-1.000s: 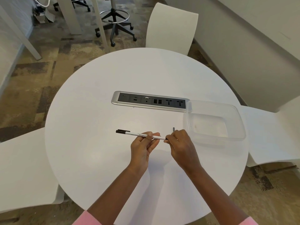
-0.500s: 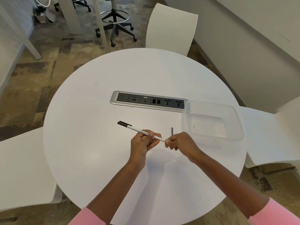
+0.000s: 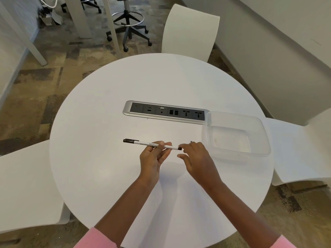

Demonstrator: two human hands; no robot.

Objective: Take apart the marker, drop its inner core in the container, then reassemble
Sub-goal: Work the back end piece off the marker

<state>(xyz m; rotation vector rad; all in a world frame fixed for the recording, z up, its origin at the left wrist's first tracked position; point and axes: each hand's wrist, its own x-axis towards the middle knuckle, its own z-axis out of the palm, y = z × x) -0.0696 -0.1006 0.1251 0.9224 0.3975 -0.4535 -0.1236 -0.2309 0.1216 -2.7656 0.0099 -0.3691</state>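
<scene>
Both hands hover over a round white table (image 3: 111, 176): the left hand (image 3: 152, 158) pinches the white barrel of a slim marker (image 3: 152, 144) between thumb and fingertips, while the right hand (image 3: 195, 156) has let go, its fingers now spread loose beside the marker's dark right-hand end. Half a second ago that hand was pinched shut on the same end with a thin dark rod standing above it; now only a dark speck (image 3: 191, 141) peeks over the right knuckles, and whether that is the rod cannot be told. The marker, tilted a moment ago, now lies nearly level with its black clipped cap pointing left. The release suggests a twisting or pulling step on that end has just finished, though the clear plastic container (image 3: 265, 140) near the right hand looks empty, so the core is apparently not dropped in yet. The container is a shallow, translucent rounded rectangle with a rolled rim, one corner overlapping a brushed-metal power and data socket strip (image 3: 166, 112) set in the smooth matte tabletop. Moulded white chairs (image 3: 189, 31) ring the table.
</scene>
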